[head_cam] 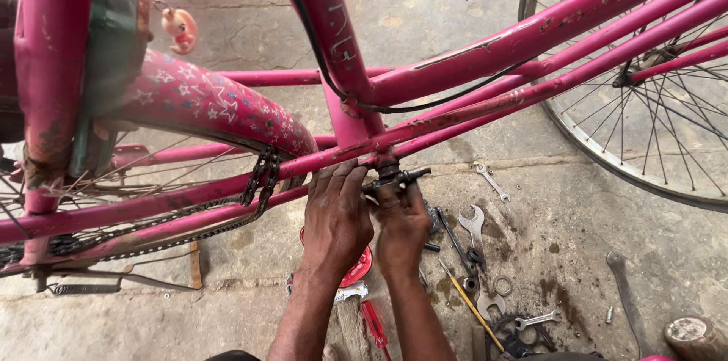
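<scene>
A pink bicycle frame (485, 50) fills the view, with its greasy bottom bracket axle (398, 176) sticking out at the centre. My left hand (336, 217) rests its fingers against the bracket shell from the left. Just beside it, my right hand (400, 228) pinches the dark axle part with its fingertips. Both hands touch each other over the bracket. A loose black chain (258, 183) hangs over the lower frame tube to the left.
Several spanners (474, 228) and a small wrench (491, 180) lie on the concrete floor to the right, with rings and small parts. A red-handled screwdriver (374, 324) and a red round tin (358, 266) lie under my arms. The spoked wheel (652, 118) stands at the right.
</scene>
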`<action>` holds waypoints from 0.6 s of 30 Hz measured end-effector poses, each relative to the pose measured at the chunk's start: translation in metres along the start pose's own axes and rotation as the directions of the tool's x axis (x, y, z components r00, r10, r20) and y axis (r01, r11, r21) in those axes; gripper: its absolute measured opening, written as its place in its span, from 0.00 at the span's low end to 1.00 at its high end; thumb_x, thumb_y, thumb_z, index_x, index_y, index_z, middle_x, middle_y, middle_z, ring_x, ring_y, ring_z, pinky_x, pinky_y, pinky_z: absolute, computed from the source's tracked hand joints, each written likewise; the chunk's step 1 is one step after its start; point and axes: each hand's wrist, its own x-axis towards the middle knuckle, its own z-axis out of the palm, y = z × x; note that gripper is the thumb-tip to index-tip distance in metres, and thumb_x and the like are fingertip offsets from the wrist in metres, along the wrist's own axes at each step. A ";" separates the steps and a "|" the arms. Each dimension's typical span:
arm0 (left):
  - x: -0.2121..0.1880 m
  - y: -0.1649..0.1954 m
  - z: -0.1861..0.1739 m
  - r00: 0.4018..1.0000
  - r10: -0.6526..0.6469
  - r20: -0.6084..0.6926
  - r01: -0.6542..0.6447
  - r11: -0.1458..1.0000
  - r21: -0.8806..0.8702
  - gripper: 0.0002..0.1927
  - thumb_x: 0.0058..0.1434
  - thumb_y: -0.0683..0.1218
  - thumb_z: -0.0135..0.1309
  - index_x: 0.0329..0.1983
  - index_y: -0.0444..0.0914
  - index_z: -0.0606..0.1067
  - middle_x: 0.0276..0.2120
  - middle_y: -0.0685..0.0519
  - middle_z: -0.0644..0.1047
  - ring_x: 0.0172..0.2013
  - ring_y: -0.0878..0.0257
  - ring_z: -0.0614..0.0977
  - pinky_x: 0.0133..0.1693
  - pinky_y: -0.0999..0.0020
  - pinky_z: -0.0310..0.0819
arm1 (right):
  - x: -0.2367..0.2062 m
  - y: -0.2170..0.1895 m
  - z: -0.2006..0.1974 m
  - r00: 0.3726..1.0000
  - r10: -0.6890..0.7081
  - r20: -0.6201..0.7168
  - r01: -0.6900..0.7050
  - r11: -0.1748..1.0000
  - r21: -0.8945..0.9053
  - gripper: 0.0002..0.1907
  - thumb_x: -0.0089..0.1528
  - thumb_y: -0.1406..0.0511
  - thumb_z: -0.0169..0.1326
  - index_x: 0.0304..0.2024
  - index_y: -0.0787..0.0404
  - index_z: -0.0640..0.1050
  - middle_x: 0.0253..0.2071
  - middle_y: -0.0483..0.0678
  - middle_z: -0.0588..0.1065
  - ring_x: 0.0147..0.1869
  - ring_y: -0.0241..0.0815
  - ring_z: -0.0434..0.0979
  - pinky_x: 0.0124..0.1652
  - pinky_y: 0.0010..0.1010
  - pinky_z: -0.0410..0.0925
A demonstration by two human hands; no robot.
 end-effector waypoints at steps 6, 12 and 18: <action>0.001 0.003 -0.002 1.000 -0.022 0.016 0.023 0.998 -0.059 0.20 0.60 0.42 0.53 0.56 0.34 0.76 0.56 0.42 0.78 0.60 0.44 0.75 0.65 0.48 0.61 | 0.000 0.003 -0.003 0.721 -0.608 0.332 0.627 0.369 -0.686 0.28 0.62 0.69 0.64 0.64 0.68 0.72 0.47 0.50 0.73 0.46 0.40 0.76 0.46 0.32 0.73; 0.003 0.008 0.003 1.000 -0.018 -0.016 0.016 0.997 -0.078 0.25 0.60 0.52 0.60 0.56 0.35 0.76 0.54 0.41 0.78 0.57 0.45 0.76 0.61 0.45 0.61 | 0.005 0.018 -0.006 0.720 -0.626 0.300 0.660 0.481 -0.577 0.26 0.67 0.71 0.59 0.67 0.63 0.71 0.55 0.51 0.71 0.54 0.42 0.77 0.45 0.26 0.78; 0.005 0.014 0.011 0.993 -0.101 -0.067 0.102 0.995 0.016 0.16 0.59 0.51 0.62 0.50 0.46 0.80 0.51 0.53 0.81 0.55 0.53 0.79 0.61 0.49 0.63 | 0.010 0.028 -0.021 0.719 -0.643 0.265 0.634 0.450 -0.629 0.25 0.66 0.72 0.60 0.66 0.63 0.74 0.54 0.49 0.74 0.55 0.42 0.77 0.53 0.31 0.74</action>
